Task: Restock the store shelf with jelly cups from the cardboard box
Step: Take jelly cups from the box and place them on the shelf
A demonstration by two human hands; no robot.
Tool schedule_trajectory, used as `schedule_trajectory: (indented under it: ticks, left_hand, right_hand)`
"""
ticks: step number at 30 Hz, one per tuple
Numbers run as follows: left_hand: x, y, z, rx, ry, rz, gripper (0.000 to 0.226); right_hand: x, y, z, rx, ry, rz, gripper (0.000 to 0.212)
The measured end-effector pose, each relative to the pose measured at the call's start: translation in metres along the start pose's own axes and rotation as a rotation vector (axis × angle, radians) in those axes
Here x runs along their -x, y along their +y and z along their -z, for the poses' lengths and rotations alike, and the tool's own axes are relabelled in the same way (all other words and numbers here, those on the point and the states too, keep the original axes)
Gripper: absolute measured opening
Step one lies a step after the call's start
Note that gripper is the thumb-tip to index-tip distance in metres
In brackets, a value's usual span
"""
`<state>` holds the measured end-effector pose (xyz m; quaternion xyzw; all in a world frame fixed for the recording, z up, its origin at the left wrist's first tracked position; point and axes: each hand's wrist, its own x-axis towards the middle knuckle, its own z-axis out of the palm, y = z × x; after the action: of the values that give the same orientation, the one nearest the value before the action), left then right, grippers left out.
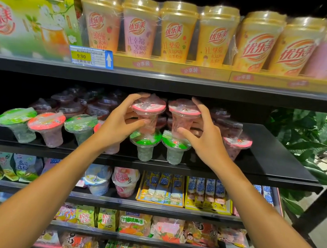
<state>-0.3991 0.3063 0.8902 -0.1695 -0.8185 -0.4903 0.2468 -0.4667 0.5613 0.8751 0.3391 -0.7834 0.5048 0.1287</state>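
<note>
Both arms reach in at the middle shelf (277, 158), a black one.

Left hand (117, 122) is curled around a pink-lidded jelly cup (148, 109), thumb on the front of the cup body, fingers round the back up near the lid. Right hand (204, 133) grips a second pink-lidded cup (183, 114) the same way, thumb in front, fingers over the lid edge. The two cups sit side by side, lids nearly touching.

Each held cup sits above a green-lidded cup, the left one (144, 144) and the right one (174, 147), at the shelf's front edge. Bases look to be touching the green lids, but I can't tell whether they're fully set down.

Same shelf, left: a front row with a green-lidded cup (15, 122), a red-lidded cup (46, 128) and another green one (81, 127), all tilted. Right: one more pink-lidded cup (236, 145). Darker cups (72, 104) behind, too dim to make out.

Shelf above: a row of tall milk tea cups (176, 30) in yellow trays, with a price tag (90, 57) reading 9.90. Shelves below hold snack packets (134, 223). A green plant (304, 141) stands past the right end. No cardboard box in view.
</note>
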Motion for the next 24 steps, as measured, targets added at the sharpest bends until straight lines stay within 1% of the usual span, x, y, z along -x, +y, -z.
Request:
schedule_trajectory:
  ticks: [3,8,12,17,24]
  left_hand:
    - [0.002,-0.001,0.002,0.006,-0.013,0.023,0.062]
    - [0.003,-0.001,0.001,-0.035,-0.037,0.025,0.068]
    - [0.007,-0.003,-0.003,-0.047,-0.057,0.066,0.074]
    - [0.01,-0.004,-0.003,-0.061,-0.042,0.082,0.082]
    - [0.012,-0.004,0.0,-0.067,-0.018,0.079,0.082]
  right_hand:
    - [-0.002,-0.001,0.001,-0.011,-0.017,-0.004,0.085]
    - [0.0,0.001,-0.002,-0.035,0.003,-0.019,0.086]
    - [0.001,0.001,-0.002,-0.027,0.001,-0.028,0.088]
    - [0.0,-0.001,0.0,-0.04,0.003,-0.05,0.093]
    - [0.001,-0.004,0.001,-0.051,0.008,-0.034,0.093]
